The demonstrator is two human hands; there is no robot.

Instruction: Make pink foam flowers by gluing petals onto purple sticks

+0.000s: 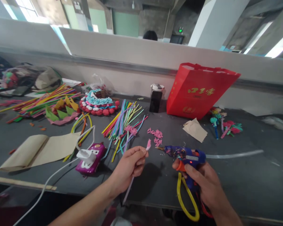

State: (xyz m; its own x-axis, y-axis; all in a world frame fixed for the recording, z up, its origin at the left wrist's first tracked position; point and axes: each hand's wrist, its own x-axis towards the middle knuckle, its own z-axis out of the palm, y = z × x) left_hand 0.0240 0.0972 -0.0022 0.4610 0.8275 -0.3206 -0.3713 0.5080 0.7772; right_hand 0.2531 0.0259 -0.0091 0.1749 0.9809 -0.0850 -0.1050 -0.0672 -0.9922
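Note:
Pinched in my left hand [133, 161] is a pale purple pipe cleaner [128, 190], its tail hanging below the fist. Pink petal pieces [148, 144] sit at its top end, just above my fingertips. My right hand [202, 180] is wrapped round a blue hot glue gun [187, 155], with a finger at the orange trigger and a small red light lit. The gun's nozzle points left, a short gap from the pink tip. A clear glue stick [235, 155] sticks out of its back. Loose pink petals [157, 135] lie on the table beyond the nozzle.
A bundle of coloured pipe cleaners [124, 119] lies behind my left hand. A purple power strip [91, 161] with a white plug is at left, near a brown paper roll [37, 153]. Behind stand a red paper bag [199, 91] and a phone [156, 101] against a bottle.

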